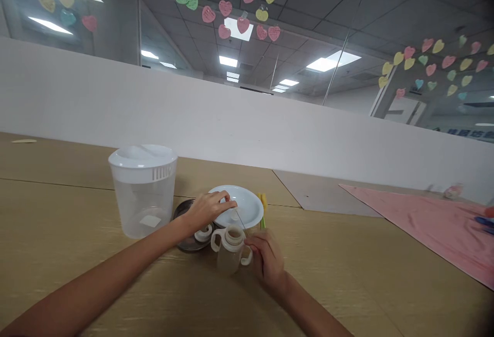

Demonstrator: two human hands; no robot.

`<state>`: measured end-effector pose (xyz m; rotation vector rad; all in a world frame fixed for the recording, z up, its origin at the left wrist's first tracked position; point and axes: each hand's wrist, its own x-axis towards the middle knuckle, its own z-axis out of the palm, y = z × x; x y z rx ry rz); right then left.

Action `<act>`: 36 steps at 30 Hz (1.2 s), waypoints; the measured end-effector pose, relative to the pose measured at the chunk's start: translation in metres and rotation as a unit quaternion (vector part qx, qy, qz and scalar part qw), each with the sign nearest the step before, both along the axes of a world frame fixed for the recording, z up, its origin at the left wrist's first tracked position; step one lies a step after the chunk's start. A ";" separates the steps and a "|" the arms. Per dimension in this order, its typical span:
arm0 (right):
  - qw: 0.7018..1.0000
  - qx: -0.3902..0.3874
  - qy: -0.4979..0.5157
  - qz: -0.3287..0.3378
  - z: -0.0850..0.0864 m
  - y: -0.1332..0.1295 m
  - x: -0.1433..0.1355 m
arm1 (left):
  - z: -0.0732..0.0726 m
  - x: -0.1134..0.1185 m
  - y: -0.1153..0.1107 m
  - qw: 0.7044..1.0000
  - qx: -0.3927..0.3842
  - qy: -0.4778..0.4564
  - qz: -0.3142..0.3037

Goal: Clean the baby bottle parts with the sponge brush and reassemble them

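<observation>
An uncapped two-handled bottle (230, 249) stands upright on the table. Above and behind it, my left hand (212, 206) reaches over the near left part of a white plate (250, 207), its fingers pinched on the upper end of a thin item. My right hand (267, 257) is closed beside the bottle's right handle, at the lower end of the same thin item, which slants between both hands. What this thin item is cannot be made out. A white cap (204, 233) lies in a dark round dish (189, 244) left of the bottle.
A clear bucket with a white lid (143, 193) stands at the left. Behind my right hand lies a yellow and green item (263, 208). A pink cloth (424, 218) covers the right side, with a blue object (485, 222) on it. A white wall (231, 131) bounds the table's back.
</observation>
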<state>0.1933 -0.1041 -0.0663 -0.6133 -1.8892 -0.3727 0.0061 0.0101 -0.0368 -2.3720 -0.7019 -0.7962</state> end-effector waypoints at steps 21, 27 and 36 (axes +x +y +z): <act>0.999 0.021 0.023 -0.016 -0.005 0.000 0.004 | 0.000 -0.005 0.017 0.988 -0.115 0.045 0.089; 0.992 0.080 0.079 -0.052 0.008 0.000 0.002 | 0.013 -0.007 0.017 0.984 -0.116 0.052 0.126; 0.985 0.074 0.032 -0.151 -0.003 0.023 0.021 | 0.010 0.003 0.019 0.977 -0.090 0.180 0.065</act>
